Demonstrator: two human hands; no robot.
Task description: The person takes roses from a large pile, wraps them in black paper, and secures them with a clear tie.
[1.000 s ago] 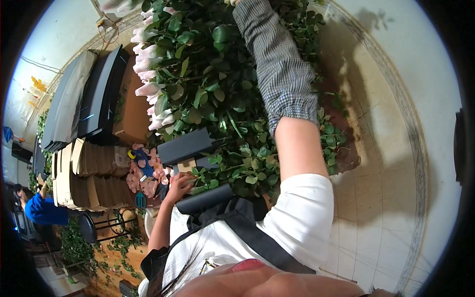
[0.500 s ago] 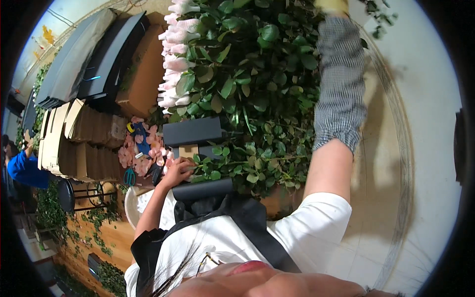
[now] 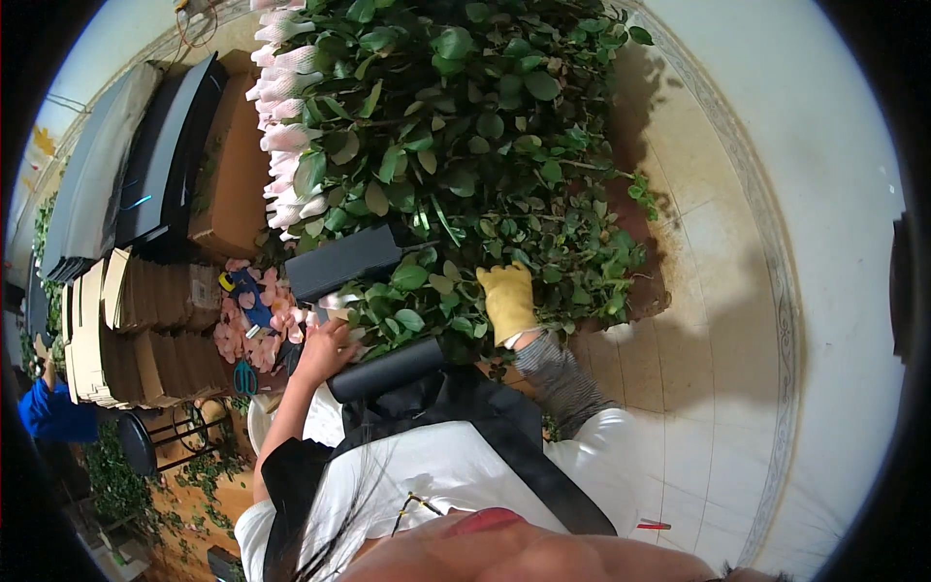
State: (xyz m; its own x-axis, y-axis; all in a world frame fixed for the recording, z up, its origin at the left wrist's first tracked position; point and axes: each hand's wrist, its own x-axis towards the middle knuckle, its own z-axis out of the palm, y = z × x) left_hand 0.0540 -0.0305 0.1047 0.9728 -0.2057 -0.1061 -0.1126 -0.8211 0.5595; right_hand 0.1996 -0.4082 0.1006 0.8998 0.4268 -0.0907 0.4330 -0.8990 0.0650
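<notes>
My left hand (image 3: 327,353) is bent at the left end of a leafy rose bunch (image 3: 398,315), beside a dark cardboard sheet (image 3: 344,264). Its fingertips are partly hidden, and what they hold cannot be made out. In a yellow glove, my right hand (image 3: 509,299) closes over the leafy stems of the same bunch, farther right. A curved black board (image 3: 388,369) lies between the bunch and my apron. Beyond the sheet spreads a large pile of green-leaved stems (image 3: 456,126), its pale pink blooms (image 3: 284,141) in netting sleeves along the left side.
Loose pink petals (image 3: 233,330), a blue tool (image 3: 250,296) and teal-handled scissors (image 3: 244,378) lie left of my left hand. Farther left are stacked folded cardboard (image 3: 160,291), dark boards (image 3: 170,160) and a black stool (image 3: 138,441). A person's blue sleeve (image 3: 58,412) shows at the far left.
My right arm has come back from the far right side of the pile, and its gloved hand is now on the near bunch. The dark sheet has tilted. My left hand stays near the bunch's left end.
</notes>
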